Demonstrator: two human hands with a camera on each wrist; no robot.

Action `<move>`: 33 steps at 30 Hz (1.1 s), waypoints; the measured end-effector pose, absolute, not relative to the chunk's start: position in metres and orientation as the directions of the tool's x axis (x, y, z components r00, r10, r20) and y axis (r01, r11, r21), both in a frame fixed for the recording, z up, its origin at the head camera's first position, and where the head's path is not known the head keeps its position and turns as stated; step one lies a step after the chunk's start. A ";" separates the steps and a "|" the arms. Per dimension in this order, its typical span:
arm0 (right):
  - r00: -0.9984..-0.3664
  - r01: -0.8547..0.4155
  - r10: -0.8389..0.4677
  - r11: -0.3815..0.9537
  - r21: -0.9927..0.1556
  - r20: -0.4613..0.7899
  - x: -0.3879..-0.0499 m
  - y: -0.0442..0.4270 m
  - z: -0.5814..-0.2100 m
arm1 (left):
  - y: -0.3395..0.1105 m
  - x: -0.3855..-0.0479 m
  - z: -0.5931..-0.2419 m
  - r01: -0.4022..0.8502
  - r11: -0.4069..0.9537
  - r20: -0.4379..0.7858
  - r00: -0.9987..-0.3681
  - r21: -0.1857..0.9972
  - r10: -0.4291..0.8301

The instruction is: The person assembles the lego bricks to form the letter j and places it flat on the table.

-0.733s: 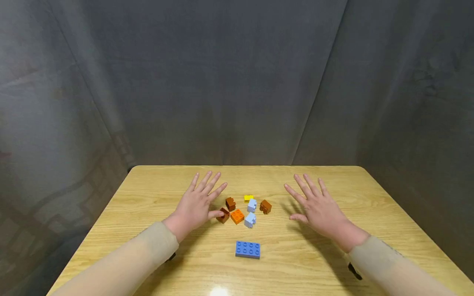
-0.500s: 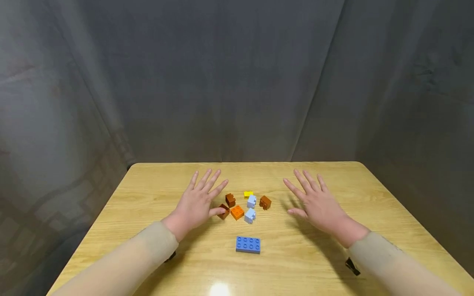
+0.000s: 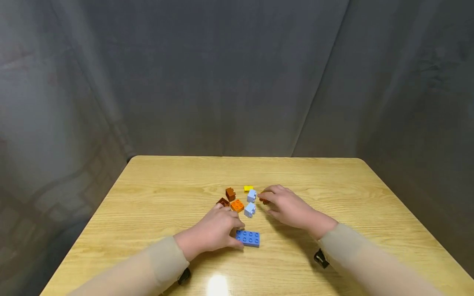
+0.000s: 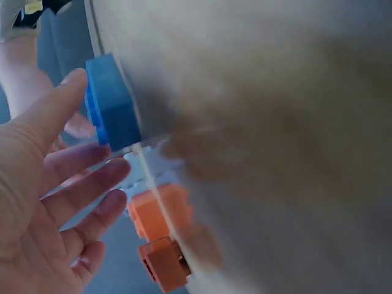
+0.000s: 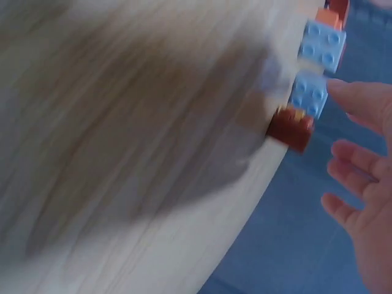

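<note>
1. Oblong, studded blue brick [image 3: 249, 238]: lying on grained wooden table [image 3: 166, 185].
2. Left hand [image 3: 216, 230]: holding thumb and fingers apart at its end.
3. Right hand [image 3: 290, 207]: holding fingers apart, partly hiding brown block [image 5: 291, 130].
4. Pale-blue block [image 3: 249, 210]: lying between hands.

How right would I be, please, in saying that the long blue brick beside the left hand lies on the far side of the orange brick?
One thing is off: the long blue brick beside the left hand lies on the near side of the orange brick, as the head view shows.
</note>
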State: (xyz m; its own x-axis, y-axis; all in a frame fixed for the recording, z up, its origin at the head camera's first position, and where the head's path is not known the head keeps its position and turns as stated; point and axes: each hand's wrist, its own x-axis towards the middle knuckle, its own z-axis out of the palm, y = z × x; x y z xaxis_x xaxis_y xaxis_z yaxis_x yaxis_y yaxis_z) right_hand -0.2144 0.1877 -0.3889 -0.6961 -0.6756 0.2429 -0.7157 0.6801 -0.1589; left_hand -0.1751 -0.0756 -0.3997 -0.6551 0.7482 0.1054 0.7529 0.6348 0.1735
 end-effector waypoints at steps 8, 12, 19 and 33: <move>-0.624 -0.781 -0.742 0.591 -0.202 0.246 -0.216 0.162 -0.396 | -0.073 -0.170 -0.408 0.733 0.652 0.099 -0.676 0.194 0.730; -0.606 -0.796 -0.757 0.575 -0.190 0.245 -0.215 0.158 -0.399 | -0.074 -0.169 -0.409 0.734 0.648 0.097 -0.674 0.206 0.733; -0.633 -0.774 -0.735 0.607 -0.179 0.244 -0.213 0.156 -0.402 | -0.072 -0.166 -0.407 0.741 0.641 0.108 -0.667 0.199 0.737; -0.854 -0.397 -0.515 0.558 -0.729 0.071 -0.193 0.175 -0.391 | -0.069 -0.163 -0.403 0.733 0.654 0.099 -0.676 0.188 0.730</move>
